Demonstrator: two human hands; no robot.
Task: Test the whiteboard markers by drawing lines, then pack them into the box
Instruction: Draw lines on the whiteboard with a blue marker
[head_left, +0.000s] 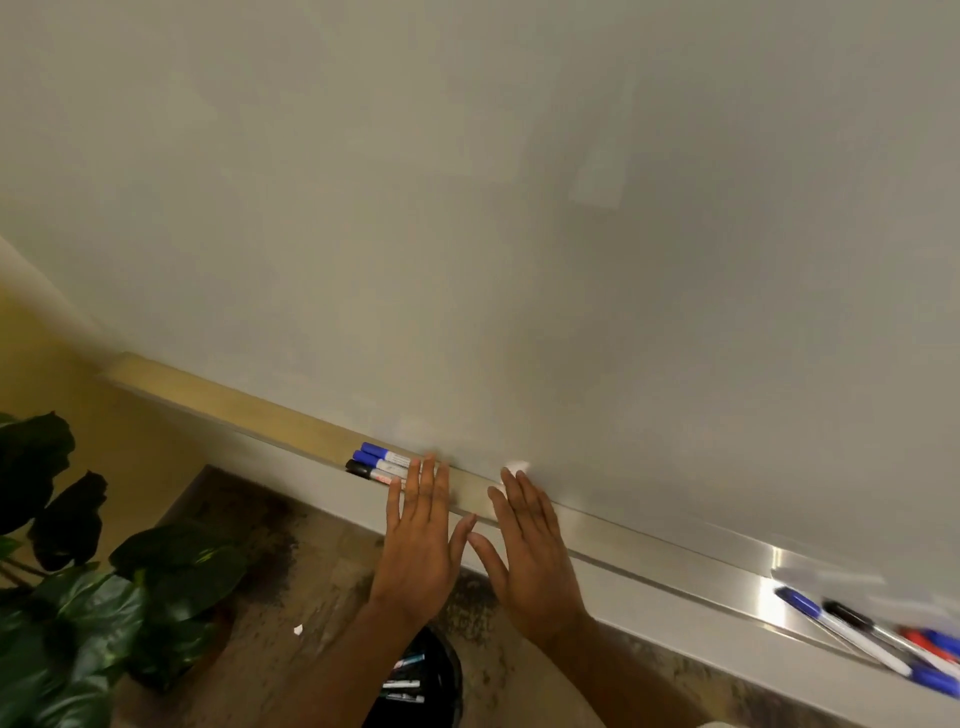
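Note:
A blank whiteboard (519, 208) fills the upper view, with a long metal tray (649, 540) under it. Three capped markers lie side by side on the tray: two blue ones (385, 456) and a black one (363, 471). My left hand (422, 545) is held flat with straight fingers, its fingertips at the right ends of those markers. My right hand (530, 551) is flat and empty beside it, fingertips near a small white scrap (517, 466) on the tray. Several more markers (878, 639), blue, black and red, lie on the tray at the far right. No box is identifiable.
A dark bin (421, 680) with markers inside stands on the floor below my arms. A large-leaved green plant (78, 597) stands at the lower left. The speckled floor (270, 561) has a small white scrap (297, 630).

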